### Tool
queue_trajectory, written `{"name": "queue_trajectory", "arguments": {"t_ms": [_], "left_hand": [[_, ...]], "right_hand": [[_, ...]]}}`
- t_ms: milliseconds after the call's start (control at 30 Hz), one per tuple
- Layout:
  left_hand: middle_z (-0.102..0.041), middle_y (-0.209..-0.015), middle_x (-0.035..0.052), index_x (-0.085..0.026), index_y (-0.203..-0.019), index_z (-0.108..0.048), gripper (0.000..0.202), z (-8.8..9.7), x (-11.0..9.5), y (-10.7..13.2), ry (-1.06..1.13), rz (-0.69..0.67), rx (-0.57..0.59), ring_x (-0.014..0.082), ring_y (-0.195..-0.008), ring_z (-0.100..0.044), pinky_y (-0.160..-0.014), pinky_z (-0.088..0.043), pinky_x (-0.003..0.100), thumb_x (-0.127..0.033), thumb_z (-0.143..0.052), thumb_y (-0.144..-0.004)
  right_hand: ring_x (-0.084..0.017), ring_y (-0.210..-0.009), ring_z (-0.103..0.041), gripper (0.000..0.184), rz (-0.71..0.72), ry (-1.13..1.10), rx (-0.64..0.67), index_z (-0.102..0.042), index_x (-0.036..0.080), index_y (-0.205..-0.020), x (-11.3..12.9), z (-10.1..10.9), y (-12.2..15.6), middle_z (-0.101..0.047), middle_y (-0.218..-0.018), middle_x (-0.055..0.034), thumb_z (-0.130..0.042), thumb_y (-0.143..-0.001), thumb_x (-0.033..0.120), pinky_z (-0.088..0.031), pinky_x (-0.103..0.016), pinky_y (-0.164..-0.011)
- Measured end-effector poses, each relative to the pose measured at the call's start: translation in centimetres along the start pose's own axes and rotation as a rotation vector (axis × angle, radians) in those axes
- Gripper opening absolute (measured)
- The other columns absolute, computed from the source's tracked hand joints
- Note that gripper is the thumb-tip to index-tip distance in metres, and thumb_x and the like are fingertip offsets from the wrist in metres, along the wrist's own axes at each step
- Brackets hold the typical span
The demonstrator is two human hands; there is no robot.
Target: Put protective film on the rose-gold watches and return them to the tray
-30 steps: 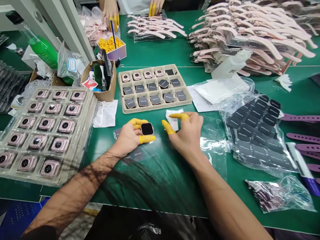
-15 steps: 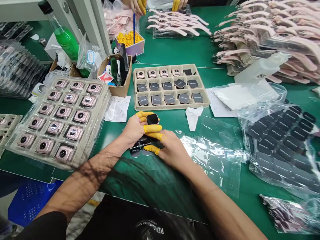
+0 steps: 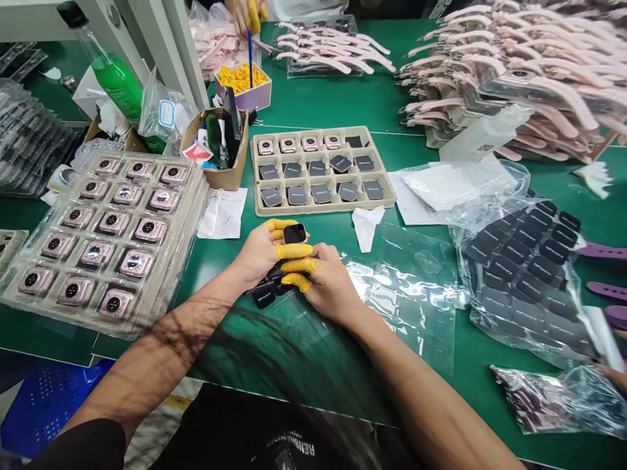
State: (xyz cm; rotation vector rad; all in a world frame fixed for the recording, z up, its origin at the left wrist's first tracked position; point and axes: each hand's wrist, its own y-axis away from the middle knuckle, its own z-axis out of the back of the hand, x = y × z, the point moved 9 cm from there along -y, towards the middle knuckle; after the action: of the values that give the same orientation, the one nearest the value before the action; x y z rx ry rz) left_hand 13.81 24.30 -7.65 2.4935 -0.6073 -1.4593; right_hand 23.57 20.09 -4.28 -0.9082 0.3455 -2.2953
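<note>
My left hand (image 3: 262, 254), with yellow finger cots, is closed around a small watch body (image 3: 294, 234), its black screen facing up. My right hand (image 3: 328, 277), also in yellow cots, is curled close beside it, its fingertips over several black square pieces (image 3: 264, 296) with white lettering on the table. Whatever its fingers pinch is hidden. Beyond my hands lies a beige tray (image 3: 326, 210), with pink watch bodies (image 3: 309, 143) in its back row and black lettered squares (image 3: 322, 193) in the other rows.
Stacked trays (image 3: 164, 261) of pink watches stand left, beside a cardboard box (image 3: 235, 175). Clear plastic film (image 3: 416, 307) and a bag of black squares (image 3: 524, 274) lie right. Pink straps (image 3: 490, 72) pile up behind. A co-worker's hand (image 3: 243, 16) is at the back.
The view has shifted slightly to the right. My right fingers have curled in closer to the black squares; my left hand keeps the watch. Purple straps and part of a hand now show at the right edge.
</note>
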Motion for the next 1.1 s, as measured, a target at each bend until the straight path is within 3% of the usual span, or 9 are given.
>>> {"name": "queue_trajectory", "arguments": {"t_ms": [100, 200, 267, 333, 400, 467, 567, 733, 1100], "left_hand": [[-0.071, -0.100, 0.0067, -0.012, -0.105, -0.059, 0.060, 0.3, -0.2, -0.3, -0.005, -0.030, -0.028, 0.0155, -0.094, -0.067, -0.086, -0.053, 0.030, -0.011, -0.091, -0.054], [-0.071, -0.099, 0.0062, -0.013, -0.106, -0.059, 0.067, 0.5, -0.3, -0.4, -0.102, -0.086, -0.052, 0.0144, -0.090, -0.068, -0.084, -0.054, 0.028, -0.013, -0.094, -0.049], [-0.071, -0.094, 0.0048, -0.013, -0.110, -0.061, 0.073, 0.3, 0.0, -0.3, -0.255, -0.085, -0.029, 0.0130, -0.081, -0.067, -0.079, -0.054, 0.026, -0.014, -0.095, -0.046], [-0.071, -0.086, 0.0026, -0.014, -0.114, -0.064, 0.073, -0.2, 0.5, -0.1, -0.459, -0.076, 0.025, 0.0120, -0.073, -0.065, -0.072, -0.053, 0.025, -0.018, -0.095, -0.048], [-0.070, -0.079, 0.0008, -0.015, -0.116, -0.067, 0.067, -0.8, 0.7, 0.2, -0.642, -0.092, 0.087, 0.0119, -0.070, -0.064, -0.068, -0.051, 0.023, -0.021, -0.092, -0.055], [-0.069, -0.075, -0.0005, -0.016, -0.116, -0.070, 0.059, -1.3, 0.6, 0.5, -0.764, -0.130, 0.124, 0.0121, -0.069, -0.064, -0.067, -0.049, 0.021, -0.021, -0.089, -0.060], [-0.070, -0.074, -0.0012, -0.018, -0.116, -0.072, 0.055, -1.9, 0.1, 0.9, -0.887, -0.192, 0.132, 0.0123, -0.068, -0.064, -0.067, -0.050, 0.022, -0.020, -0.086, -0.062], [-0.071, -0.073, -0.0022, -0.019, -0.113, -0.074, 0.049, -2.4, -0.3, 1.0, -1.003, -0.228, 0.124, 0.0123, -0.067, -0.065, -0.066, -0.050, 0.022, -0.019, -0.083, -0.065], [-0.071, -0.073, -0.0029, -0.019, -0.109, -0.074, 0.045, -2.3, -0.1, 0.8, -1.069, -0.239, 0.136, 0.0132, -0.068, -0.066, -0.067, -0.050, 0.023, -0.020, -0.083, -0.065]], "right_hand": [[-0.022, -0.092, -0.059, 0.013, 0.067, -0.048, 0.006, -0.068, 0.027, -0.093, 1.5, 1.3, 0.0, -0.072, -0.086, -0.0026, -0.060, -0.093, 0.017, -0.043, -0.040, -0.081], [-0.023, -0.102, -0.059, 0.017, 0.107, -0.185, 0.002, -0.069, 0.028, -0.089, 2.8, 4.1, 0.1, -0.072, -0.106, -0.0036, -0.062, -0.089, 0.012, -0.045, -0.043, -0.088], [-0.021, -0.094, -0.061, 0.011, -0.027, -0.453, -0.016, -0.068, 0.028, -0.084, 1.8, 6.0, 0.0, -0.069, -0.099, -0.0028, -0.066, -0.088, 0.018, -0.048, -0.041, -0.083], [-0.017, -0.081, -0.062, 0.007, -0.290, -0.717, -0.046, -0.068, 0.028, -0.081, -0.8, 6.6, 0.3, -0.066, -0.085, -0.0004, -0.070, -0.087, 0.025, -0.051, -0.035, -0.074], [-0.015, -0.074, -0.062, 0.008, -0.578, -0.810, -0.099, -0.070, 0.027, -0.083, -3.8, 6.1, 1.2, -0.066, -0.079, 0.0010, -0.076, -0.082, 0.032, -0.051, -0.031, -0.070], [-0.014, -0.074, -0.063, 0.021, -0.797, -0.785, -0.147, -0.072, 0.024, -0.085, -6.0, 5.2, 2.1, -0.069, -0.080, 0.0002, -0.083, -0.073, 0.037, -0.051, -0.028, -0.069], [-0.014, -0.074, -0.064, 0.035, -0.960, -0.801, -0.138, -0.072, 0.020, -0.080, -7.3, 3.2, 2.9, -0.071, -0.078, -0.0013, -0.091, -0.059, 0.041, -0.053, -0.027, -0.069], [-0.015, -0.070, -0.066, 0.042, -1.034, -0.919, -0.109, -0.071, 0.019, -0.077, -7.3, 1.2, 3.3, -0.071, -0.073, -0.0005, -0.094, -0.051, 0.042, -0.058, -0.028, -0.067], [-0.015, -0.068, -0.067, 0.042, -1.040, -0.889, -0.131, -0.072, 0.019, -0.078, -7.6, 1.3, 3.3, -0.072, -0.073, -0.0002, -0.095, -0.050, 0.040, -0.060, -0.027, -0.063]]}}
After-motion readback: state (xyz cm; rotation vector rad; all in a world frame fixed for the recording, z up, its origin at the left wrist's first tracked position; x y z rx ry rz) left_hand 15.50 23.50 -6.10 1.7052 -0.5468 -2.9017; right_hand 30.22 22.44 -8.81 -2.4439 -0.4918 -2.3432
